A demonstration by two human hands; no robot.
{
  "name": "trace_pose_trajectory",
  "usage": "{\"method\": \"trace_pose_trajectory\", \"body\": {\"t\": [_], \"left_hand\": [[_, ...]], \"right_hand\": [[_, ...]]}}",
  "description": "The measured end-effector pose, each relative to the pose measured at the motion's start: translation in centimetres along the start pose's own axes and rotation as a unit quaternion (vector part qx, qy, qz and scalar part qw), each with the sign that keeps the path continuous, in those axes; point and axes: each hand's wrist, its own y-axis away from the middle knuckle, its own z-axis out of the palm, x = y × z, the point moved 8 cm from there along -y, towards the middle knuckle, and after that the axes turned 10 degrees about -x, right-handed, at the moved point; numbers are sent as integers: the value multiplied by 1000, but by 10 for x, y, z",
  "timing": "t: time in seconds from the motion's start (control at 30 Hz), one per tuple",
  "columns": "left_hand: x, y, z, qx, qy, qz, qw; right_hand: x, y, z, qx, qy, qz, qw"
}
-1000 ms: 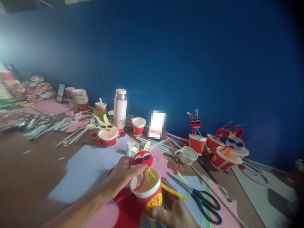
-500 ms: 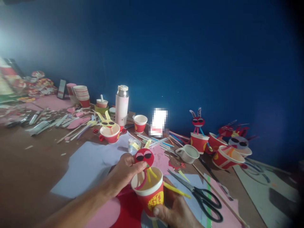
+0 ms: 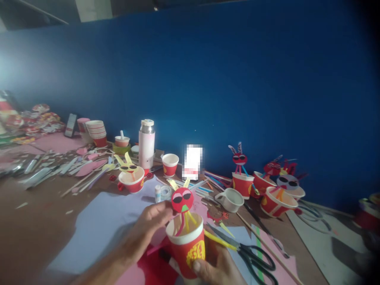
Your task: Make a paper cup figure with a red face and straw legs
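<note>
My right hand [image 3: 221, 263] is wrapped round a red paper cup [image 3: 185, 245] with a white rim and a yellow print, its thumb on the front. From the cup rises a puppet with a round red head [image 3: 182, 200], dark half-lidded eyes, a green mouth and pale yellow ears, on yellow and pink stems. A yellow stem [image 3: 221, 240] sticks out from the cup's right side, and a pink one [image 3: 157, 248] from the left. My left hand [image 3: 148, 227] is beside the head, fingers loosely apart; their tips are partly hidden behind it.
Black-handled scissors [image 3: 252, 253] lie just right of the cup. Behind stand a handled cup [image 3: 231, 200], a thermos [image 3: 146, 144], a bright phone [image 3: 192, 162] and a rabbit-eared puppet cup [image 3: 132, 180]. More puppet cups [image 3: 242, 184] line the right. Blue paper [image 3: 97, 225] covers the left front.
My left thumb has come off the front of the puppet's head, and that hand has moved slightly left and down. My right hand keeps the cup. The view has tilted upward.
</note>
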Motion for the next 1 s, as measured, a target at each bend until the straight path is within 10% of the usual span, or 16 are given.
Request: {"method": "trace_pose_trajectory", "body": {"t": [0.2,0.53,1.0], "left_hand": [[-7,-8,-24,77,32,-9,996],[-43,-6,-1,-1,105,-34,994],[-29,-4,11,33,28,-31,999]], "right_hand": [[-21,-4,-21,72,10,-47,996],[-18,5,-46,165,66,-84,980],[-12,8,-30,103,151,-28,983]]}}
